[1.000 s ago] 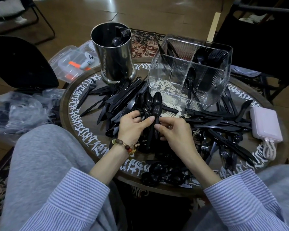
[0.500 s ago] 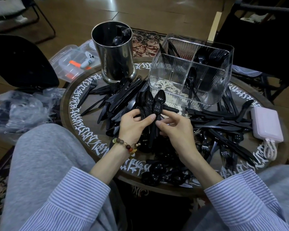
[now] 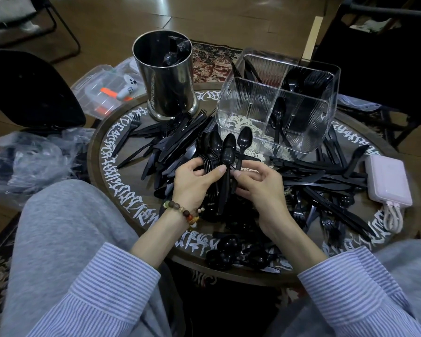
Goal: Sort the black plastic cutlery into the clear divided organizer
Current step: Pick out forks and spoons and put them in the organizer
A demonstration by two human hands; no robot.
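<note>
Left hand: the left hand (image 3: 195,181) grasps a nested bundle of black plastic spoons (image 3: 210,152) by the handles, the bowls fanned upward; its grip is clenched round them, I judge to keep the collected spoons together as one stack.
Right hand: the right hand (image 3: 258,183) pinches the handle of a single black plastic spoon (image 3: 244,139) between thumb and fingers, just beside the bundle; it seems to bring this spoon to the stack.
Organizer: the clear ribbed divided plastic organizer (image 3: 238,110) stands at the far side of the worktop, behind the hands. The right front compartment holds a few spoons, the back compartments hold dark cutlery that I cannot tell exactly, and the left front compartment looks bare.
Loose cutlery: black plastic knives and forks (image 3: 170,142) lie in a heap left of the hands, another heap of knives and forks (image 3: 326,181) lies right, and some loose spoons (image 3: 225,254) rest at the near edge.
Worktop: a round wooden worktop with white lettering round the rim (image 3: 122,190), low between the person's knees.
Other things: a shiny metal cylinder holder (image 3: 165,86) stands far left with some pieces inside; a pale pink power bank with a coiled cable (image 3: 388,183) lies at the right edge.
Stage: the sorting looks early, because most pieces are not yet in the organizer.
</note>
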